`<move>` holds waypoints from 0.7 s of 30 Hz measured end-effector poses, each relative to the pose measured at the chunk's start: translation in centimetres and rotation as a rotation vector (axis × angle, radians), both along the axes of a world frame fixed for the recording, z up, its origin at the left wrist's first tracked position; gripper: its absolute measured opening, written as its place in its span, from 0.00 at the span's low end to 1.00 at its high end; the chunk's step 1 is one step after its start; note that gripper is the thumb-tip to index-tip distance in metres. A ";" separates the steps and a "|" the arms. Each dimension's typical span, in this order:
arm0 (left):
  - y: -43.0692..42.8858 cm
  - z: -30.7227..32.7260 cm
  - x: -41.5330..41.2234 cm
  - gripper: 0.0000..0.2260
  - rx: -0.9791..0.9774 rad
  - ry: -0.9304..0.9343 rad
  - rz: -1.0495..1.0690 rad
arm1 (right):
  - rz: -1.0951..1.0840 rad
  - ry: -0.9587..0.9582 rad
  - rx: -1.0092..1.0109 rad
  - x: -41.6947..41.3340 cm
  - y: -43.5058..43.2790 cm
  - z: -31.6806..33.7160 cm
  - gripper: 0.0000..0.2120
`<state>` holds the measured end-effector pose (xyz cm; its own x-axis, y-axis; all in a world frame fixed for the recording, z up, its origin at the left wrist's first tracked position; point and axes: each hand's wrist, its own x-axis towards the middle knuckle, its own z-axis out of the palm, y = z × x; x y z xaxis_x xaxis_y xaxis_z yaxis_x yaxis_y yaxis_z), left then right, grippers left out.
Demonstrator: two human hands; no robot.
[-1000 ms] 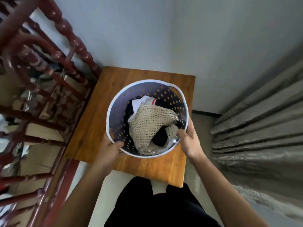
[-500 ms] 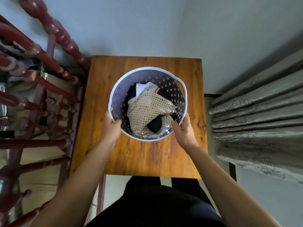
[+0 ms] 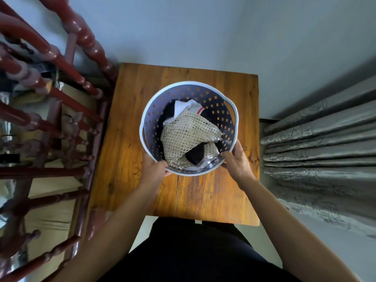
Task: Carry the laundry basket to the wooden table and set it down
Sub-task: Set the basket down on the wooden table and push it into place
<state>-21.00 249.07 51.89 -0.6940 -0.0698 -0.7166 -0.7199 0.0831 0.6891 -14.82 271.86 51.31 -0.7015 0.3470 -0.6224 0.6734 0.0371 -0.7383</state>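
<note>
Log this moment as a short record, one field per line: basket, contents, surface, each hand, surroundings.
basket: round perforated laundry basket, white rim, over the middle of the table
contents: beige mesh fabric on top, white garment and dark clothes beneath
surface: wooden table
left hand: left hand gripping the near rim
right hand: right hand gripping the near rim
contact with table: cannot tell
surroundings: red turned-wood railing on the left, grey curtain on the right

Your pale lavender laundry basket (image 3: pixel 184 92), punched with small square holes, holds a cream open-mesh knit (image 3: pixel 186 133), a white garment with a red stripe (image 3: pixel 188 106) and black cloth (image 3: pixel 196 156), over an amber, dark-grained wooden table (image 3: pixel 203 192) beside grey crinkle-patterned curtains (image 3: pixel 317 151).
</note>
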 end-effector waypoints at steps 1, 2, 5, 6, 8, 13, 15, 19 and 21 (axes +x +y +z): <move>0.0 0.2 -0.2 0.28 0.009 -0.008 0.042 | 0.020 0.007 0.002 -0.4 0.0 0.1 0.28; -0.1 0.4 -0.5 0.27 0.012 -0.012 0.083 | 0.043 0.014 0.008 -0.9 -0.1 0.2 0.29; -0.9 0.8 -2.2 0.26 -0.007 0.017 0.130 | 0.118 0.052 0.024 -3.2 -0.5 0.7 0.29; -1.3 0.8 -3.0 0.25 -0.007 0.034 0.137 | 0.133 0.062 0.018 -4.4 -0.7 0.9 0.30; -2.2 0.6 -5.2 0.26 -0.016 0.069 0.135 | 0.160 0.071 0.007 -6.8 -1.4 1.2 0.31; -4.2 -0.2 -11.3 0.26 -0.078 0.127 0.132 | 0.208 0.095 0.024 -13.1 -3.7 0.8 0.32; -4.7 -0.4 -13.1 0.27 -0.073 0.151 0.136 | 0.237 0.102 0.053 -14.8 -4.5 0.5 0.31; -5.4 -0.6 -14.8 0.26 -0.191 0.237 0.100 | 0.330 0.091 0.140 -16.8 -5.1 0.2 0.30; -5.2 -0.2 -14.4 0.30 -0.316 0.332 -0.010 | 0.399 0.034 0.212 -17.4 -4.7 -0.1 0.37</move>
